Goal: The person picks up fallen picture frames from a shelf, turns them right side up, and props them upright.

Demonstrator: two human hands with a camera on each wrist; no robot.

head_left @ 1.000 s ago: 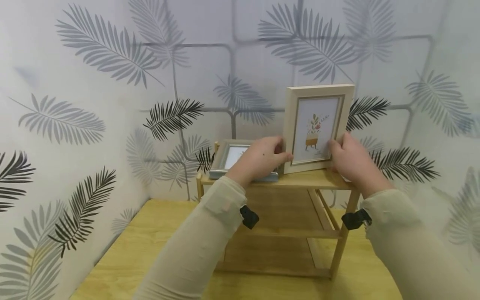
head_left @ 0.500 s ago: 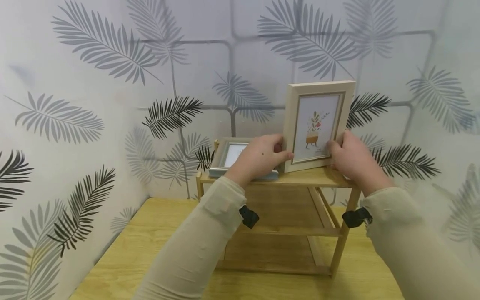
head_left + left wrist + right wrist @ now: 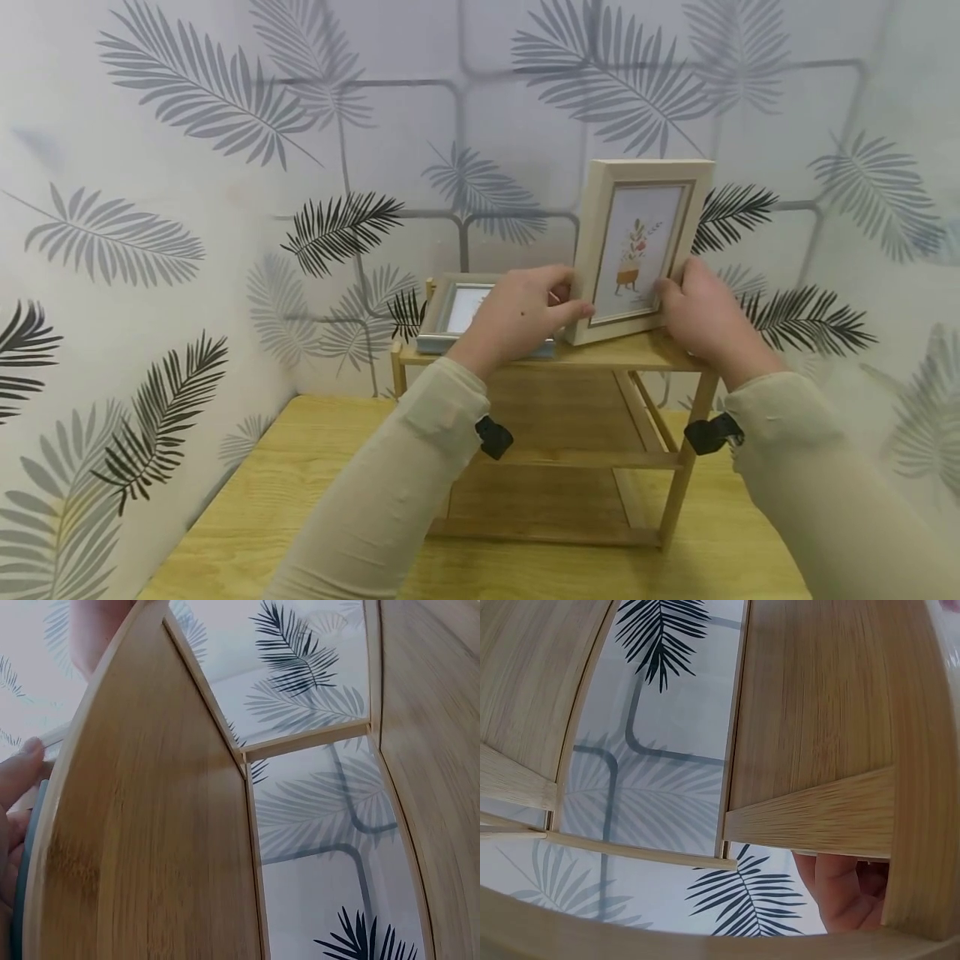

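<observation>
Since a second ago the pale wooden picture frame with a plant print [image 3: 637, 250] has turned a little, so that its left side edge now faces the camera, and its top sits slightly higher against the wall. It stands upright at the right end of the top board of the small light-wood shelf rack [image 3: 600, 357]. The left hand [image 3: 521, 317] grips the frame's lower left edge, thumb on the front; the right hand [image 3: 705, 317] grips its lower right edge.

Just left of it, a grey-blue picture frame [image 3: 459, 315] lies flat on the same board, partly hidden behind the left hand. The rack stands on a yellow wooden desk [image 3: 247, 517] against leaf-patterned wallpaper [image 3: 225, 167].

Both wrist views show mostly the rack's boards from below; only fingertips [image 3: 19, 780] appear at their edges.
</observation>
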